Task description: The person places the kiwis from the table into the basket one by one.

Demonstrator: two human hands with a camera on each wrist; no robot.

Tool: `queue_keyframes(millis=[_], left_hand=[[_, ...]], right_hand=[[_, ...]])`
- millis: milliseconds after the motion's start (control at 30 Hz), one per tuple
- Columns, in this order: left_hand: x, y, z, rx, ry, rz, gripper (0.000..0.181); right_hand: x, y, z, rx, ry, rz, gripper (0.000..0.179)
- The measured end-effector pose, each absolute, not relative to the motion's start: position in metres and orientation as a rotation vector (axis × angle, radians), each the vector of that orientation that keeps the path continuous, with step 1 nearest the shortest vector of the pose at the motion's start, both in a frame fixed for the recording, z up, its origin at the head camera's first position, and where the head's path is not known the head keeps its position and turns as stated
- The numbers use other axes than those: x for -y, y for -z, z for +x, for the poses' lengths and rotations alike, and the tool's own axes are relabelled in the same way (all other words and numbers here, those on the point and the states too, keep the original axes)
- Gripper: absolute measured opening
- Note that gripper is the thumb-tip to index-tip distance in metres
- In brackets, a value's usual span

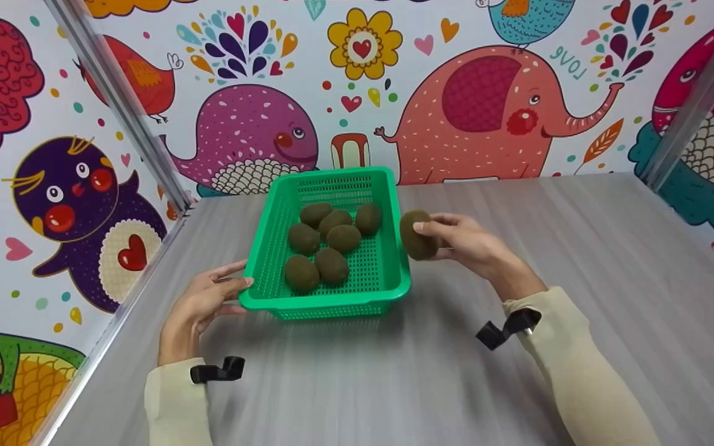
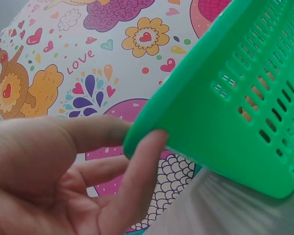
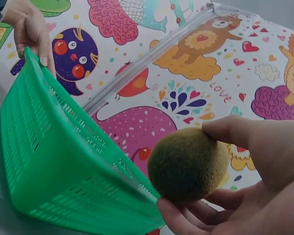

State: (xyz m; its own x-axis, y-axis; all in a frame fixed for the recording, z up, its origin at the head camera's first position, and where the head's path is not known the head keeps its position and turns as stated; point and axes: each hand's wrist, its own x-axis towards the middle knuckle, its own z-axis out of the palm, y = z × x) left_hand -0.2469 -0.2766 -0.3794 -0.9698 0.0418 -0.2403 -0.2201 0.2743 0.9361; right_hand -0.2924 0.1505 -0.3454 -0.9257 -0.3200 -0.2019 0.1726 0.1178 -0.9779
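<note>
A green plastic basket (image 1: 332,303) stands on the table with several brown kiwis (image 1: 332,266) lying inside it. My left hand (image 1: 202,301) pinches the basket's rim at its near left corner, thumb on one side and fingers on the other, as the left wrist view also shows. Just outside the basket's right wall, my right hand (image 1: 468,244) holds one kiwi (image 3: 188,164) between thumb and fingers, at about rim height. In the right wrist view this kiwi is whole and fuzzy, apart from the basket wall behind it.
The grey wood-grain table (image 1: 549,241) extends around the basket. Behind it stands a white wall panel (image 1: 357,56) printed with cartoon animals, with a metal post (image 1: 124,102) at the left corner and another at the right. Black straps with mounts (image 1: 509,327) sit on both sleeves.
</note>
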Motion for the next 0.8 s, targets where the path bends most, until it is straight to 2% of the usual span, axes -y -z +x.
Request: queue_keyframes(millis=[400,800], left_hand=[[0.277,0.379,-0.249,-2.321,-1.763,-0.166,0.065],[0.279,0.38,-0.248,-2.306,-1.768,-0.17,0.066]], right_hand=[[-0.129,0.329,-0.302,-1.866,1.914,-0.162,0.052],[-0.094,0.333,-0.302,-1.76,1.915,-0.164,0.056]])
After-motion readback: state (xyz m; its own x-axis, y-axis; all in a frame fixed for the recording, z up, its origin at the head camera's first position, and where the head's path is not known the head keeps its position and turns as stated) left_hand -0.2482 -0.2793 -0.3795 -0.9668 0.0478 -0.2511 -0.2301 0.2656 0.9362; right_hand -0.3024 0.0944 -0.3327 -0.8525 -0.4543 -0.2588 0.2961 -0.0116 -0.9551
